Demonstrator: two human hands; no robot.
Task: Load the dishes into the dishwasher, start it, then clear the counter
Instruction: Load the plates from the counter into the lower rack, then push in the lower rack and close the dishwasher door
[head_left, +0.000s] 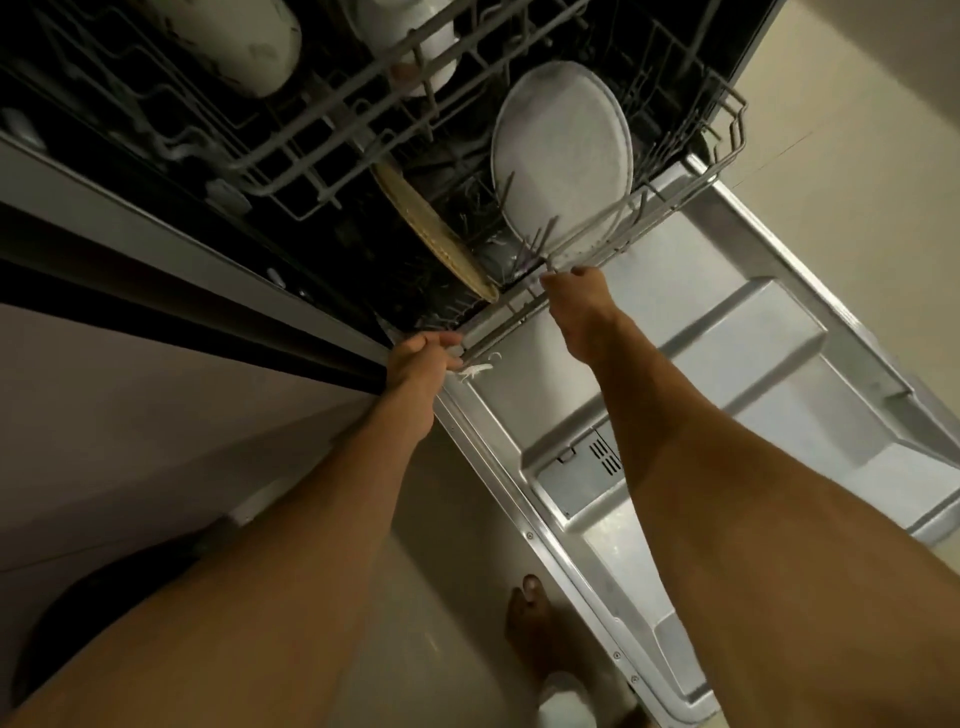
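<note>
Fingers (444, 340) of the left hand (415, 366) and of the right hand (574, 299) are curled round the front rail of the lower rack (511, 306), above the lowered dishwasher door (753, 364). A grey plate (563, 150) and a tan plate (431, 228) are stood on edge in that rack.

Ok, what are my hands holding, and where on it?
Both grip the front rail of the lower rack: left hand near its left end, right hand further along, below the grey plate.

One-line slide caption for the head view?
Left hand and right hand grip the front rail of the lower rack, white plate and tan plate loaded, above the open dishwasher door.
</note>
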